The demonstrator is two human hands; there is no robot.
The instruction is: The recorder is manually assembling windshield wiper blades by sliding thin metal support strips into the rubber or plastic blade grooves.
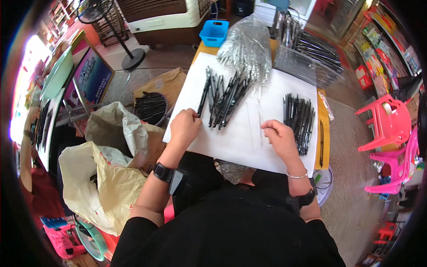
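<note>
On the white board (178, 127), my left hand (184, 127) rests with curled fingers. Its fingertips meet the lower end of a thin black rod at the left side of a loose pile of black rods (227, 100); whether they grip it is hidden. My right hand (281, 140) has its thumb and forefinger closed at a thin, clear, narrow strip (259, 109) lying lengthwise on the board. A second bundle of black rods (299, 120) lies just beyond the right hand. At the far edge, a clear plastic bag (247, 44) holds many thin pieces with pale ends.
A clear box (302, 66) with more black rods stands at the far right, a blue basket (214, 33) at the far left. Large sacks (102, 178) and a tub of black rods (151, 109) flank the left side. Pink chairs (387, 122) stand right. Another person's arm (26, 151) shows left.
</note>
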